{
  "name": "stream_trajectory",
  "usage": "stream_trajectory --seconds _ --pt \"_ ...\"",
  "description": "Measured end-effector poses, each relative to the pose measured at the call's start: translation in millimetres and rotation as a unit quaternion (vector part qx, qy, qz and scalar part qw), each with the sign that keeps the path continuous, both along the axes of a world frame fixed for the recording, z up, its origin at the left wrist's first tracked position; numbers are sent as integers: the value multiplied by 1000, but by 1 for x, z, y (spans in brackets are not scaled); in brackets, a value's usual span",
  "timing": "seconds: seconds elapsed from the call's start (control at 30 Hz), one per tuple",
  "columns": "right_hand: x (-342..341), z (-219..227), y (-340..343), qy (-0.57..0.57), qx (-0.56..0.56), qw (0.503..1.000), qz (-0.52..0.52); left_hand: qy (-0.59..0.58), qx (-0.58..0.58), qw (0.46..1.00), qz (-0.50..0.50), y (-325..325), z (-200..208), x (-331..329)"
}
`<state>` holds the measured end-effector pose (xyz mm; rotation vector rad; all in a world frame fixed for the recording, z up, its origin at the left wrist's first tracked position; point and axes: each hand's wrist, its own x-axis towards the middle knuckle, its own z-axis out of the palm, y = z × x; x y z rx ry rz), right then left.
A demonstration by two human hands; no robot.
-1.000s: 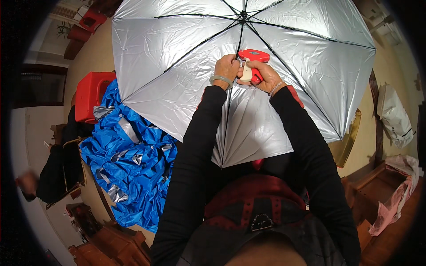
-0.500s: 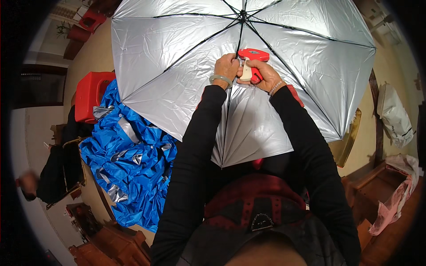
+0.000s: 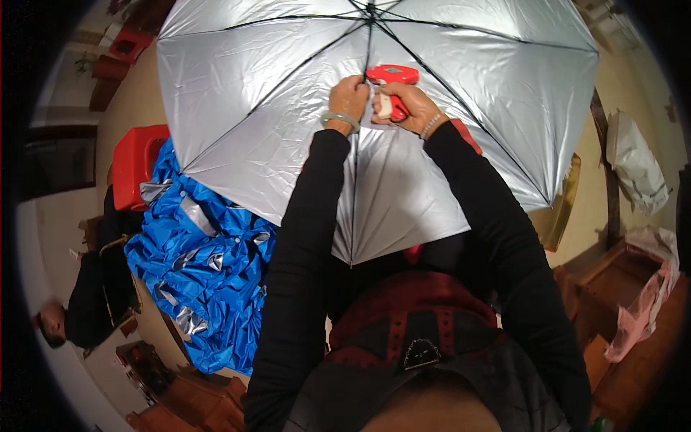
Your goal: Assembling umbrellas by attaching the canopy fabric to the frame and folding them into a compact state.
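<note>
An open umbrella (image 3: 439,72) with a silver inner side and thin black ribs spreads out in front of me. My right hand (image 3: 409,106) is closed around the grip of a red and white tagging gun (image 3: 392,73), its fingers over the white trigger. The gun's front points left, close to a black rib running toward me. My left hand (image 3: 348,99) pinches the umbrella at that rib, just left of the gun. Fingers hide the exact spot where gun and umbrella meet.
A heap of blue and silver umbrella fabric (image 3: 209,273) lies at my left, beside a red plastic stool (image 3: 137,169). Another person (image 3: 90,299) is at the far left. A white sack (image 3: 637,165) and wooden furniture (image 3: 612,281) stand at the right.
The umbrella, both hands and the gun sit slightly higher and further left in the picture. My right fingers cover more of the white trigger. Both grips are kept.
</note>
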<state>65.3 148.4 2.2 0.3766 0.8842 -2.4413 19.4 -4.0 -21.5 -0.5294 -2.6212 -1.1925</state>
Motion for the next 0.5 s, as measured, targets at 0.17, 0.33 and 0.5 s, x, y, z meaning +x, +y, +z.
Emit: stream_trajectory --seconds 0.17,0.33,0.5 --pt "-7 -15 4 11 -49 999 21 -15 18 1000 -5 -2 1 0" --pt "-5 -9 0 -2 -13 1000 11 12 6 1000 0 -1 3 1" --pt "1 -1 0 -1 16 1000 8 -45 18 998 25 4 3 5"
